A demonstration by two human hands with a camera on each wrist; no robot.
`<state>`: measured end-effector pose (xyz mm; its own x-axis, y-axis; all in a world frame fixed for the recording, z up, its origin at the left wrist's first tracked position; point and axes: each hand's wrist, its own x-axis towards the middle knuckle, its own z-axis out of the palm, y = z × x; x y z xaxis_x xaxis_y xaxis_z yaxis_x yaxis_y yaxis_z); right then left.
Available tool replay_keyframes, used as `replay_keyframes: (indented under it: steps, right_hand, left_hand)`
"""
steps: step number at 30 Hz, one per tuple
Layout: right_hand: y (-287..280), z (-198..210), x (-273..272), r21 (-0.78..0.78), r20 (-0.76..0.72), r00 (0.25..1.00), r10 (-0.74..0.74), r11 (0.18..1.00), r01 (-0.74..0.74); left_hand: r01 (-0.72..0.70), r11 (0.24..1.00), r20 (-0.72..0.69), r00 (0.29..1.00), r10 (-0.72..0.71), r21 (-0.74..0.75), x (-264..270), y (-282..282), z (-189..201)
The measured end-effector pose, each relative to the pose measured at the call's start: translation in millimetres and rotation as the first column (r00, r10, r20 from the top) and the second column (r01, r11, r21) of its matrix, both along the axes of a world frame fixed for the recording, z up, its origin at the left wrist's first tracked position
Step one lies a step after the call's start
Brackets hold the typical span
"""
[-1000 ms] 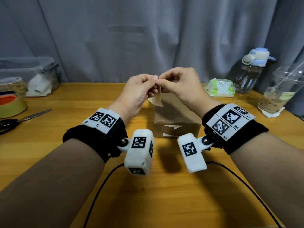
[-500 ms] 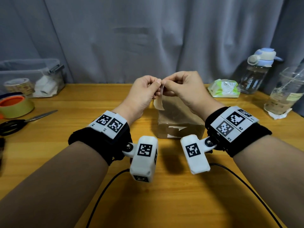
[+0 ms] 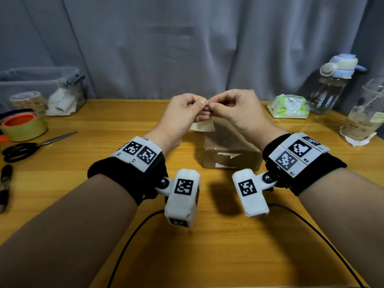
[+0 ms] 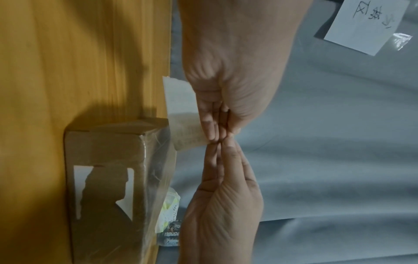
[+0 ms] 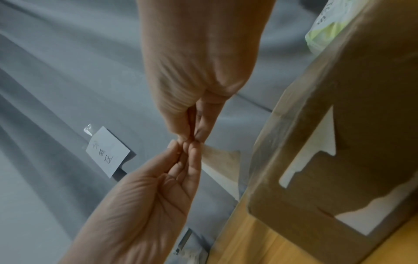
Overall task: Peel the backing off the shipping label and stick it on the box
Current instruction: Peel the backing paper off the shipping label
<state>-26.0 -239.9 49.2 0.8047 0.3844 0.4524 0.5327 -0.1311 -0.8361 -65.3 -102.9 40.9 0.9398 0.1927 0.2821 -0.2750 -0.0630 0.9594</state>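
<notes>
Fingers (image 3: 202,104) over label's (image 3: 203,126) pinched corner

Right wrist band (image 3: 299,154) tags read "R1", "R2" (handwriting on curtain note (image 4: 366,25) illegible, rest unreadable).

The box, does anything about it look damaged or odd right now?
Yes. The near side of the box carries ragged white scraps with torn edges, seemingly what is left of an older label ripped off. Clear tape wraps its top. The shipping label is not on it yet; both hands pinch it above.
</notes>
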Motion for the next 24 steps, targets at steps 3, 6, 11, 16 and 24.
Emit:
replay_keyframes:
  steps: [3, 6, 11, 16, 24]
  right_hand:
    - [2, -2, 1, -0.04, 0.067, 0.996, -0.055, 0.998, 0.058]
    - [6, -4, 3, -0.064, 0.131, 0.986, -0.099, 0.992, 0.108]
    - [13, -7, 5, -0.083, 0.24, 0.955, -0.177, 0.976, 0.202]
    - [13, -6, 3, -0.083, 0.279, 0.943, -0.181, 0.974, 0.211]
    - [14, -3, 1, -0.089, 0.271, 0.949, -0.162, 0.977, 0.192]
  left_hand:
    - [0.006, 0.998, -0.036, 0.999, -0.008, -0.063, -2, 1, 1]
    - [-0.001, 0.991, -0.057, 0.998, -0.007, -0.13, -2, 1, 2]
    - [0.001, 0.982, -0.061, 0.998, -0.013, -0.189, -4, -1, 3]
    - [0.024, 0.983, -0.047, 0.998, -0.034, -0.184, -5, 3, 2]
    - [-0.038, 0.999, -0.027, 0.999, 0.038, -0.03, -6, 1, 8]
